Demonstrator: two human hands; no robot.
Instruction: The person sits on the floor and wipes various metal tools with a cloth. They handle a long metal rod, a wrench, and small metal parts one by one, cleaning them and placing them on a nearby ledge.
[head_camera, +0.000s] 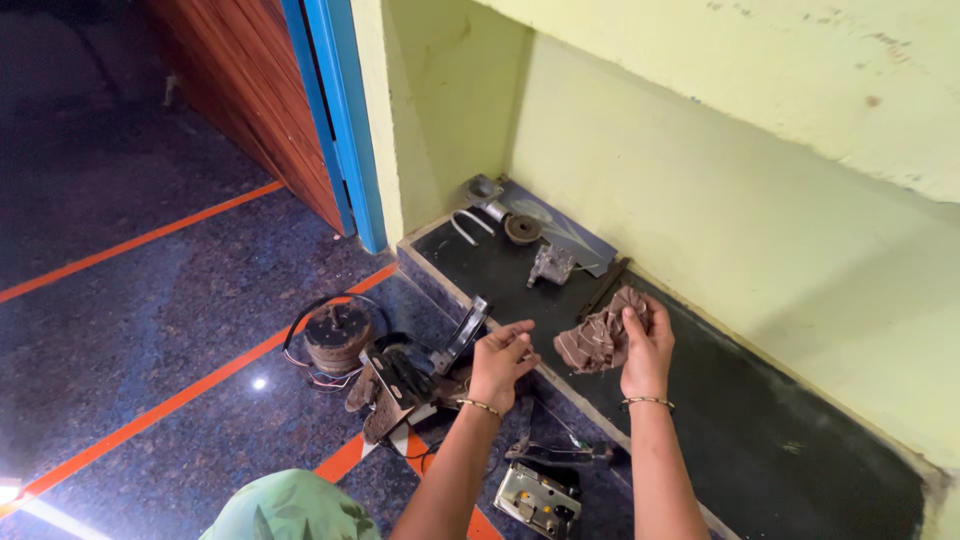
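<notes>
My right hand (648, 350) grips a crumpled brown and pink rag (598, 338) and holds it just above a low dark ledge (760, 430). My left hand (500, 362) hovers beside it with fingers loosely apart and nothing in it. Both wrists wear thin bangles. Below my left hand sits a black metal mechanism (412, 378) with a lever sticking up.
A round motor with wires (336, 336) lies on the dark floor with orange stripes. A silver metal part (538, 497) lies near my arms. On the ledge by the yellow wall are a small metal casting (552, 264), a round disc (522, 229) and a bent handle (468, 226). A wooden door with a blue frame (340, 120) stands at the left.
</notes>
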